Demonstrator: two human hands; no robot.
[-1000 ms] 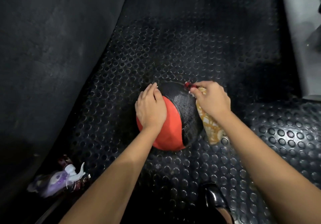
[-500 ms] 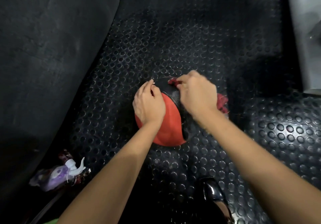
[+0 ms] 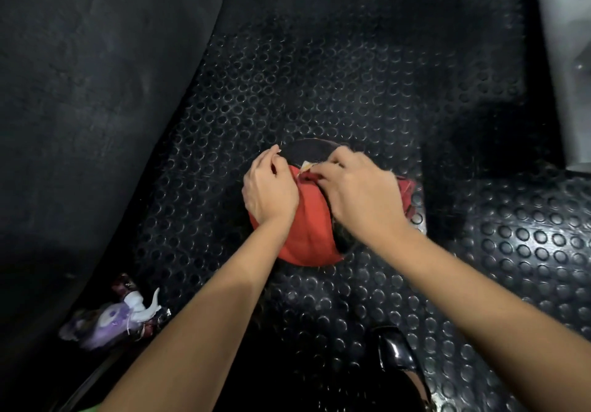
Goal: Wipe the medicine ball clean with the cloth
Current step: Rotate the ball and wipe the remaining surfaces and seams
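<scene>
Black rubber flooring studded with raised circular dots fills the dim room, catching a glare at the right. A smooth dark mat borders it at left; a pale grey surface rises at far right.

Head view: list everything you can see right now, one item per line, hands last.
ball: one, red and black, on the mat at centre, under both hands
cloth: one, red with a yellow patterned edge, on the ball under the right hand
spray bottle: one, purple and white, lying at lower left
mat: one, black, studded, covering the floor
shoe: one, glossy black, bottom edge
left hand: resting on the ball's left side
right hand: holding the cloth against the ball's top
</scene>
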